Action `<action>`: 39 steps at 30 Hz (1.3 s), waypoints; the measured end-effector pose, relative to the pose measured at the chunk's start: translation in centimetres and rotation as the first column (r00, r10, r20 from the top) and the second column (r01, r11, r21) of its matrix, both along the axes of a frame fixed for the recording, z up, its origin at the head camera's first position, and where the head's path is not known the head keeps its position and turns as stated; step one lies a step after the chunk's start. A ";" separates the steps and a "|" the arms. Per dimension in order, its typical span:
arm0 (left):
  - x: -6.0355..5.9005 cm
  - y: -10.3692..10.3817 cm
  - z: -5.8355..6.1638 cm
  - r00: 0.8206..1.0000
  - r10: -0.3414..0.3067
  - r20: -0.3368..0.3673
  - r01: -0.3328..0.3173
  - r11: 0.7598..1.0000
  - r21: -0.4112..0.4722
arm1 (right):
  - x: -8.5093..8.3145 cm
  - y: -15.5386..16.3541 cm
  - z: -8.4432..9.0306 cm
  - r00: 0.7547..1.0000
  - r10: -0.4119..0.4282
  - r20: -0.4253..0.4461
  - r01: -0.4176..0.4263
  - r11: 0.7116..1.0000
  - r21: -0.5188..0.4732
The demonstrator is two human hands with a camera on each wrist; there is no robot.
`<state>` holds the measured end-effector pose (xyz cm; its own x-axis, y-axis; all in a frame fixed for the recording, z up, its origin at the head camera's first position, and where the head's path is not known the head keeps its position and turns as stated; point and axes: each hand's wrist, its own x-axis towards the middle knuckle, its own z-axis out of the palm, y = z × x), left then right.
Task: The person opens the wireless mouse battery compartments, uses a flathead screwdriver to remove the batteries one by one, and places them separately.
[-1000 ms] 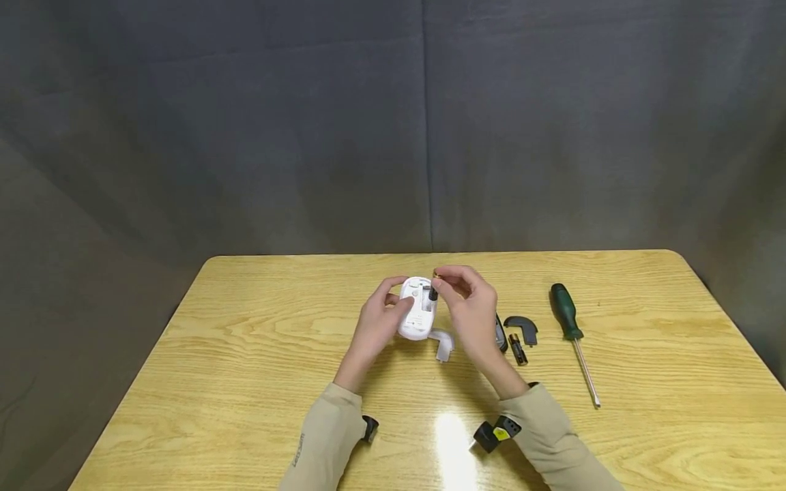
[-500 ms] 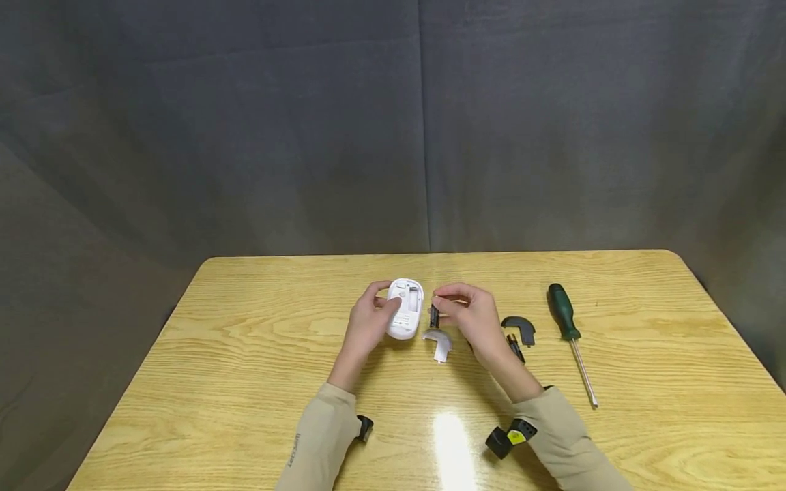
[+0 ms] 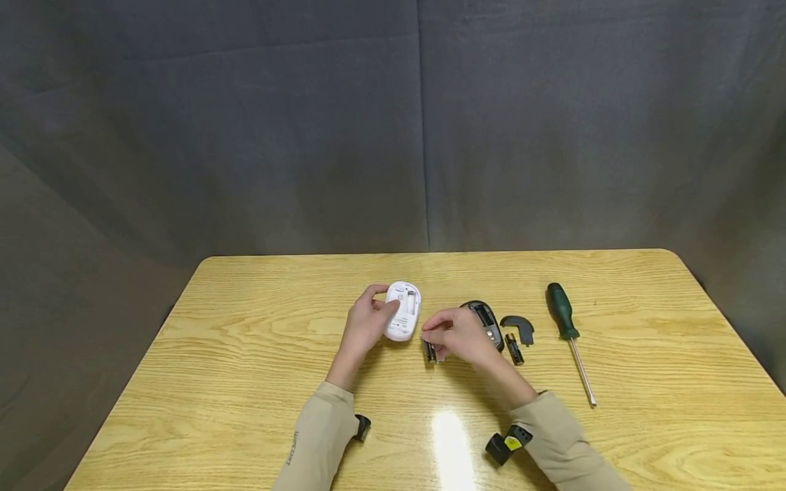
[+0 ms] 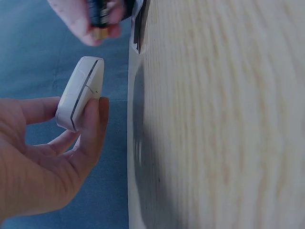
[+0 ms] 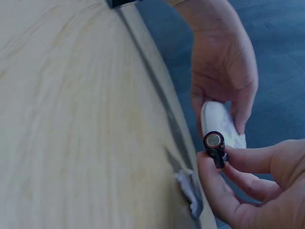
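White mouse (image 3: 402, 311) tilting above the wooden tabletop (image 3: 245, 354), gripped in the left hand (image 3: 364, 327). Pinching a black battery (image 3: 430, 350) in the right hand (image 3: 463, 335), just beside it. Lying nearby: black mouse (image 3: 485, 320), screwdriver (image 3: 568, 326).

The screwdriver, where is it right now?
In the head view the screwdriver lies on the table's right side, just right of the dark cover, untouched.

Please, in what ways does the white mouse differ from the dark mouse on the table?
The white mouse is held by the left hand; the dark mouse lies on the table, partly behind the right hand. One is white, the other dark grey. Both show the underside with the battery compartment open.
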<state>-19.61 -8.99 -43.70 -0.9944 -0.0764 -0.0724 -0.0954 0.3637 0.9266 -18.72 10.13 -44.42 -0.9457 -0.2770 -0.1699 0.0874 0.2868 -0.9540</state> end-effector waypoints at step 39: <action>0.1 -0.5 0.1 0.995 -0.066 0.070 0.087 0.924 -0.373 | 0.1 -0.5 -0.3 0.940 0.083 -0.330 0.028 0.947 0.319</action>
